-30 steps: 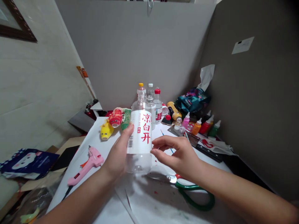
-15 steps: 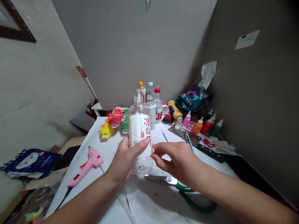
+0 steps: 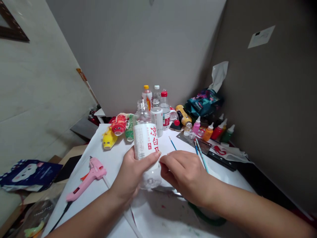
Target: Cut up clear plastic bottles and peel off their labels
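Note:
A clear plastic bottle [image 3: 150, 178] without a cap stands almost upright in my left hand [image 3: 135, 170]. My left fingers wrap round its lower half, and the thumb presses across the front of its white label [image 3: 142, 140] with red characters. My right hand [image 3: 187, 173] is closed in a pinch at the label's lower right edge, beside my left thumb. The fingertips partly hide what lies between them. Beneath my right hand are scissors with green handles [image 3: 206, 216], their blades mostly covered by the hand and bottle.
A pink glue gun [image 3: 86, 178] lies left on the white-covered table. Behind it sit yellow [image 3: 109, 138], red [image 3: 119, 125] and green painted bottle figures. Several bottles stand at the back. To the right are paint bottles [image 3: 208, 132], brushes [image 3: 201, 155], a cleaver [image 3: 221, 161] and a tissue pack [image 3: 204, 102].
My right fingers have closed tighter and the hand has turned in against the label's edge. The bottle has shifted slightly left in view, and the hand covers more of the scissors.

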{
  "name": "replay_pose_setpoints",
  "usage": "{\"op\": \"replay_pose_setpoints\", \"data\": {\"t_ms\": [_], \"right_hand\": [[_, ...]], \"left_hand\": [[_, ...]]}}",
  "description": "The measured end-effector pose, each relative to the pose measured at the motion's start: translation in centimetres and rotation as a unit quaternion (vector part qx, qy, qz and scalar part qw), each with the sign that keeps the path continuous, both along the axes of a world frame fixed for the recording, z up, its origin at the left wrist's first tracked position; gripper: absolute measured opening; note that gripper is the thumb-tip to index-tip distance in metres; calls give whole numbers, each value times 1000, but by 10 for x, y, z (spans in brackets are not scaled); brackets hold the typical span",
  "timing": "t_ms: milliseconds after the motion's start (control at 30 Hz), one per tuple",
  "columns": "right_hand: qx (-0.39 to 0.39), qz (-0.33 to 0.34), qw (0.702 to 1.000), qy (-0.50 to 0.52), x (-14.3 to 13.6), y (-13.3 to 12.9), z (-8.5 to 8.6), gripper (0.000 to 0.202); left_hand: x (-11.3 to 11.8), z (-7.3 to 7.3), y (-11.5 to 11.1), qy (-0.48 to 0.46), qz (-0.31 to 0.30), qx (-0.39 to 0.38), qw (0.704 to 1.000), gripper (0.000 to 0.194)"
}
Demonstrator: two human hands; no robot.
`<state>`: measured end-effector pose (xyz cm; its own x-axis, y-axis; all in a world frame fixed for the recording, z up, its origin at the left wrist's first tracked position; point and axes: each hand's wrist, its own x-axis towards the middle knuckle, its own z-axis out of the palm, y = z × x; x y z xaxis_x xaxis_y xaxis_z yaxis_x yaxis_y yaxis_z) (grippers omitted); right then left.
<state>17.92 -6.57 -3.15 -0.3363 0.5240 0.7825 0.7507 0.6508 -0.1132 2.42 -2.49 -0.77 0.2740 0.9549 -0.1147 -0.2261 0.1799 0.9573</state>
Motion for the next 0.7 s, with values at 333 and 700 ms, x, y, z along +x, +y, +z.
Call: {"op": "replay_pose_setpoints", "data": {"t_ms": [333,700], "right_hand": [[-277,74,852,437,22,29,9,9],[-330,272,680,596,21,14,29,10]], "left_hand": [[-9,15,-5,-47,-103,-69,991,29],[-8,8,6,-79,-80,-111,987,40]]}}
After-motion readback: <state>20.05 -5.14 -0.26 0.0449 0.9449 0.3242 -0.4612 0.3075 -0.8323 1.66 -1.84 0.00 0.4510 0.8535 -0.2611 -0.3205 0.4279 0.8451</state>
